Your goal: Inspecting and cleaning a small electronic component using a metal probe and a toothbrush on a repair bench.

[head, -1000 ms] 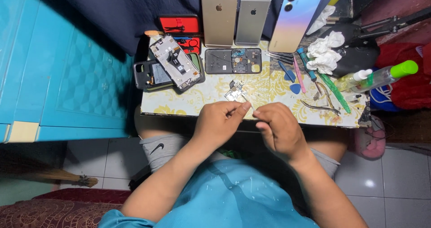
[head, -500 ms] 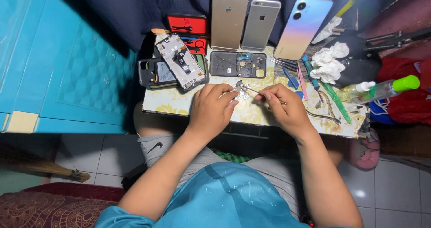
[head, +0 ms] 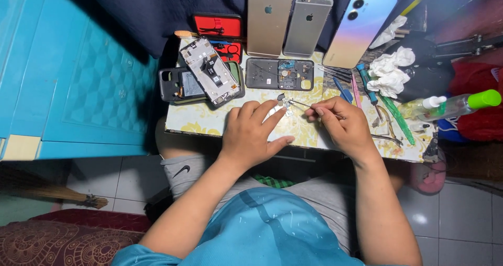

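Note:
My left hand (head: 254,132) rests flat on the small patterned table (head: 199,122), its fingertips pressing a small metal phone part (head: 285,104). My right hand (head: 340,124) grips thin metal tweezers (head: 301,103) whose tips touch that part. Just beyond lies an opened black phone body (head: 277,73) with its insides showing. To the left, a bare phone frame (head: 209,70) lies tilted across a black phone back (head: 175,85).
Three phones lean face-down at the back: gold (head: 269,19), silver (head: 308,26) and iridescent blue (head: 359,30). A red tool case (head: 217,27), crumpled tissues (head: 387,72), screwdrivers and picks (head: 367,85), and a green-capped bottle (head: 461,103) crowd the right. A blue cabinet (head: 68,72) stands left.
Both hands moved up from the table's near edge to the middle, toward the opened phone. The left hand flattened onto the small part; the tweezers now meet it.

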